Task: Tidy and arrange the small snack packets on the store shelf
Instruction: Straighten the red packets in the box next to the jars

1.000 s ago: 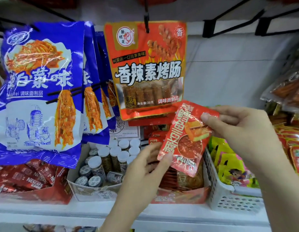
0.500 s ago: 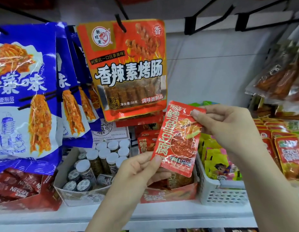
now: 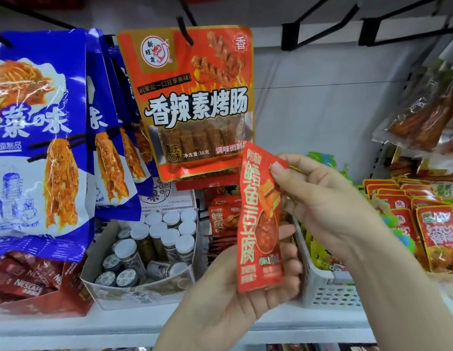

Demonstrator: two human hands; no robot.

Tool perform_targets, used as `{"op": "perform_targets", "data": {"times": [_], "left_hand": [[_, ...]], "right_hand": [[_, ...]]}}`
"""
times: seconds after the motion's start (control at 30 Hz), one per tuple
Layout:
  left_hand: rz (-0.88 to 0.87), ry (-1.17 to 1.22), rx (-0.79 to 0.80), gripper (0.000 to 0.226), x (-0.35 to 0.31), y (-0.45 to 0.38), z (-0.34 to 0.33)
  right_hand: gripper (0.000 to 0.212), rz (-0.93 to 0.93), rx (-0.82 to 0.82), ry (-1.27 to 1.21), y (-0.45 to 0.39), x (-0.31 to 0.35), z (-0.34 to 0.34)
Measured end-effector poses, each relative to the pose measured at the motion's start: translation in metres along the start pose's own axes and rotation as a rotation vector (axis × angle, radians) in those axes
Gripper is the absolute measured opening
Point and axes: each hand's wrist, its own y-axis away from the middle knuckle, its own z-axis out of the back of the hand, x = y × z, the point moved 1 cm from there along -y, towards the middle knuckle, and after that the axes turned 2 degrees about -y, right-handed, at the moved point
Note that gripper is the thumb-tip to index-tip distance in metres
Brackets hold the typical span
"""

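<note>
I hold a small red snack packet (image 3: pixel 261 224) upright in front of the shelf. My right hand (image 3: pixel 326 201) pinches its top right corner between thumb and fingers. My left hand (image 3: pixel 235 295) supports the packet's lower part from behind, fingers curled round its bottom edge. More packets of the same red kind (image 3: pixel 224 219) stand in a red display box just behind it, mostly hidden by my hands.
A large orange-red bag (image 3: pixel 195 102) and blue bags (image 3: pixel 43 138) hang from hooks above. A carton of white-capped jars (image 3: pixel 157 239) and red Nescafe sachets (image 3: pixel 25 282) sit to the left. A white basket (image 3: pixel 329 292) and red packets (image 3: pixel 433 236) are on the right.
The packet has turned from tilted to nearly upright and edge-on. My left hand has slid from its left edge to under and behind its bottom. The view shifted slightly.
</note>
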Motion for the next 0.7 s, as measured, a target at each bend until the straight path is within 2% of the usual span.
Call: {"op": "perform_targets", "data": {"times": [0.07, 0.1, 0.13, 0.2, 0.27, 0.37, 0.43, 0.7], "left_hand": [[-0.03, 0.047, -0.039, 0.049, -0.001, -0.001, 0.003], [-0.059, 0.013, -0.105, 0.041, 0.0, -0.001, 0.005], [-0.092, -0.072, -0.199, 0.035, -0.001, -0.002, 0.008], [-0.178, -0.289, -0.396, 0.038, -0.006, -0.003, 0.012], [-0.255, -0.464, -0.496, 0.035, -0.009, -0.002, 0.016], [-0.297, -0.589, -0.526, 0.023, -0.011, 0.0, 0.017], [-0.311, -0.633, -0.503, 0.017, -0.011, 0.0, 0.017], [-0.288, -0.731, -0.43, 0.023, -0.015, 0.002, 0.015]], "right_hand": [[0.021, -0.005, -0.06, 0.055, -0.001, -0.004, 0.001], [0.023, -0.013, -0.082, 0.07, -0.001, -0.003, 0.001], [0.024, -0.029, -0.089, 0.068, -0.002, -0.001, 0.003], [0.036, -0.09, -0.084, 0.04, -0.002, 0.005, 0.008], [0.046, -0.132, -0.086, 0.086, -0.002, 0.008, 0.012], [0.024, -0.06, -0.138, 0.253, -0.001, 0.003, 0.013], [0.009, -0.017, -0.218, 0.277, -0.001, 0.0, 0.015], [0.011, -0.032, -0.295, 0.327, -0.002, 0.001, 0.022]]}}
